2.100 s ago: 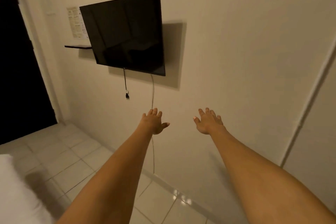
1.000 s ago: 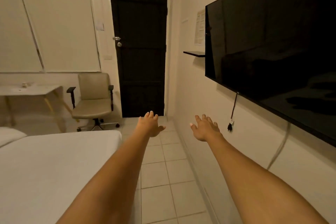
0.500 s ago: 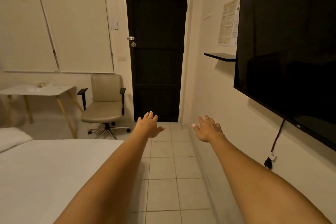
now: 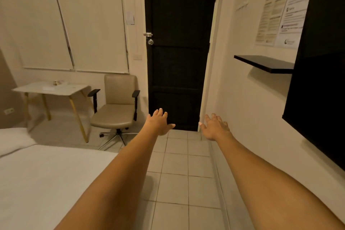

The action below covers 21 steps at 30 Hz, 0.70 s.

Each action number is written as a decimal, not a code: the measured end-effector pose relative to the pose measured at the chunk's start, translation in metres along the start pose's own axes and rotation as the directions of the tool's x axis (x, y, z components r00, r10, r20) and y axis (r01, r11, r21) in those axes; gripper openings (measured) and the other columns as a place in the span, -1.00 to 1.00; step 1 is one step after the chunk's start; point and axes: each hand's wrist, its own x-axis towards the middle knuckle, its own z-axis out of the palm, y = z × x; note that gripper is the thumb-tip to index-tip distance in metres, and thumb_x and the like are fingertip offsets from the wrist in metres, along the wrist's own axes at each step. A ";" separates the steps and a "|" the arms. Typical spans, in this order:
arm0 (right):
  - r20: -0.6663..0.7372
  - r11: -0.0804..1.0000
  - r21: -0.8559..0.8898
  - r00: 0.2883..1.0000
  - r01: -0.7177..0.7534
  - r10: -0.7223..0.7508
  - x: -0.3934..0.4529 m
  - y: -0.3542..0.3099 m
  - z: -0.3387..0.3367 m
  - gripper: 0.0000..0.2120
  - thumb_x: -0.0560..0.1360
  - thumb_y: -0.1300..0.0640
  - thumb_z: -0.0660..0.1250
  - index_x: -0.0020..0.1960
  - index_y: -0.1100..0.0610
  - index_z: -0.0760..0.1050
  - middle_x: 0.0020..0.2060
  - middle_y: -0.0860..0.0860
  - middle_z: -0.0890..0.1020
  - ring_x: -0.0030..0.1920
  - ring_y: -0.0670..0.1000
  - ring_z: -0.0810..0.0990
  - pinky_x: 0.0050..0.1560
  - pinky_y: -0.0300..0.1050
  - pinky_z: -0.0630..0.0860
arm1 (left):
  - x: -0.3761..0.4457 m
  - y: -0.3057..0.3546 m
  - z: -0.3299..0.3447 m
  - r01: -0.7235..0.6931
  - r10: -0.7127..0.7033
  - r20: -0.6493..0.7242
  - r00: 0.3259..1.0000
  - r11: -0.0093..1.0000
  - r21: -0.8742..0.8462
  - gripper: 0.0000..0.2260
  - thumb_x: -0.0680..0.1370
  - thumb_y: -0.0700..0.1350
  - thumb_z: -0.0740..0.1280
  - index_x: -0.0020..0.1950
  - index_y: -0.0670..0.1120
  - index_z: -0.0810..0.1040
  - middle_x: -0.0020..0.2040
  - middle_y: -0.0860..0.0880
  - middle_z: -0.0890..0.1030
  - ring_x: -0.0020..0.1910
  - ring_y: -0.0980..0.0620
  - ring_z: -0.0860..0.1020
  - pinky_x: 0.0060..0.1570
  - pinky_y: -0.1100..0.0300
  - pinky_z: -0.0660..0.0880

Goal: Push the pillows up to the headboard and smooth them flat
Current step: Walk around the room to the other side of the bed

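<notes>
White pillow [image 4: 13,140] is showing only partly at the frame's left edge — left hand [image 4: 158,123] and right hand [image 4: 214,129] are hovering spread, gripping nothing.

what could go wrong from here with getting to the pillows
Both hands, left and right, are open and stretched toward the door, not the bed; the one pillow in view lies far left, so reaching may mean an awkward twist.

The gap between bed and wall is narrow, and the television and shelf jut from the right wall; turning quickly could likely bump an elbow or shoulder.
</notes>
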 end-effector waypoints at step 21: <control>-0.034 0.998 0.061 0.999 -0.020 0.022 0.369 -0.027 0.011 -0.41 0.64 -0.15 -0.05 0.59 0.06 -0.04 0.58 0.12 -0.01 0.57 0.17 -0.02 0.51 0.18 0.04 | 0.374 -0.081 -0.011 -0.046 0.047 -0.004 0.999 0.998 0.037 -0.34 0.62 0.21 0.06 0.60 -0.11 -0.04 0.60 -0.14 -0.07 0.58 -0.14 -0.09 0.51 -0.14 -0.01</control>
